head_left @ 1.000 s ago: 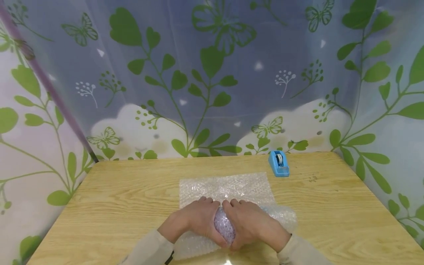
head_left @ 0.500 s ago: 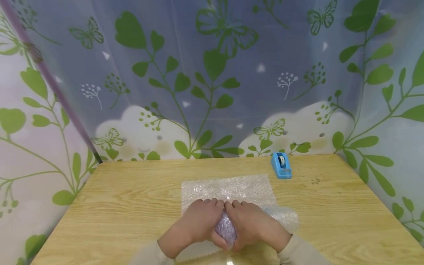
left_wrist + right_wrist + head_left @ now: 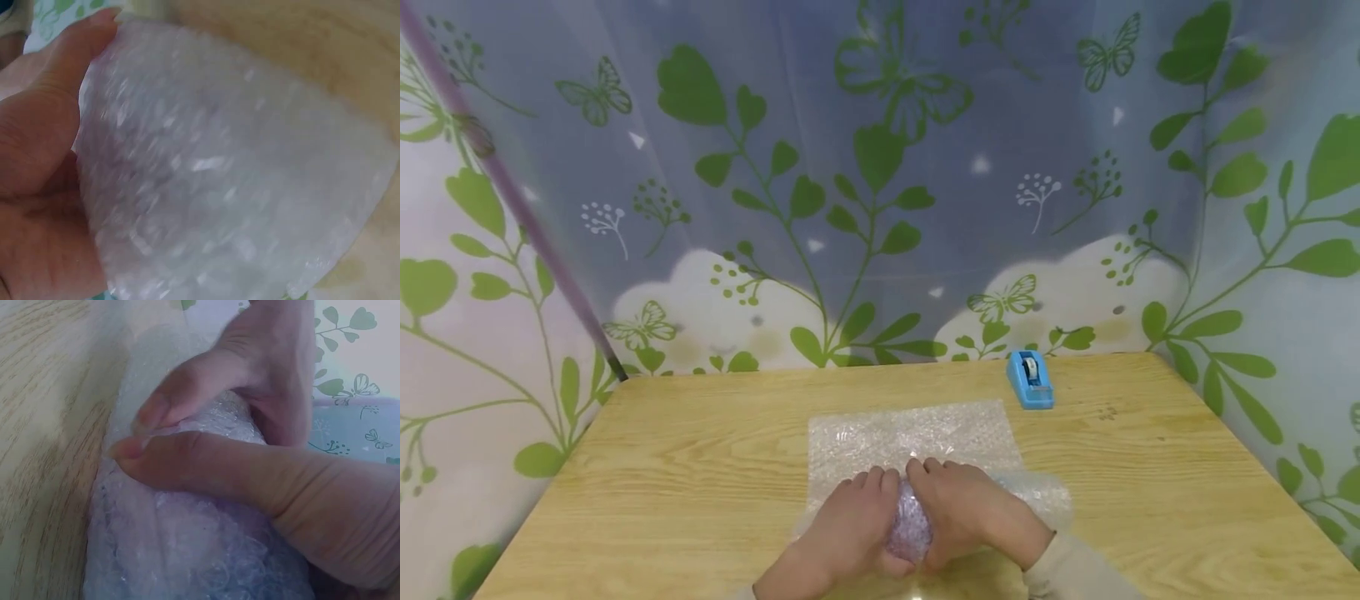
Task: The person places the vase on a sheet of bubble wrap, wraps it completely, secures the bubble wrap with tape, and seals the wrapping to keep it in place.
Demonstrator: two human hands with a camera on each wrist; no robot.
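Note:
A roll of bubble wrap (image 3: pixel 912 525) with something purple-tinted showing through sits between my two hands; what is inside cannot be told. My left hand (image 3: pixel 857 521) curls round its left part. From the right, my right hand (image 3: pixel 966 508) grips the same roll. In the right wrist view, both thumbs press on top of the wrap (image 3: pixel 181 544), their tips close together. The left wrist view shows the rolled wrap (image 3: pixel 219 162) widening away from the left palm. Beyond the fingers, a flat part of the bubble wrap sheet (image 3: pixel 910 433) lies on the table.
A blue tape dispenser (image 3: pixel 1030 380) stands at the back right of the wooden table (image 3: pixel 700 450). The wrap's rolled end (image 3: pixel 1041 496) sticks out past the right hand. Patterned curtains (image 3: pixel 880 208) hang behind the table and along both sides.
My left hand has drawn slightly toward me and turned, covering wrap that showed at lower left. The right hand stays nearly in place, still gripping the roll. The head view has shifted slightly.

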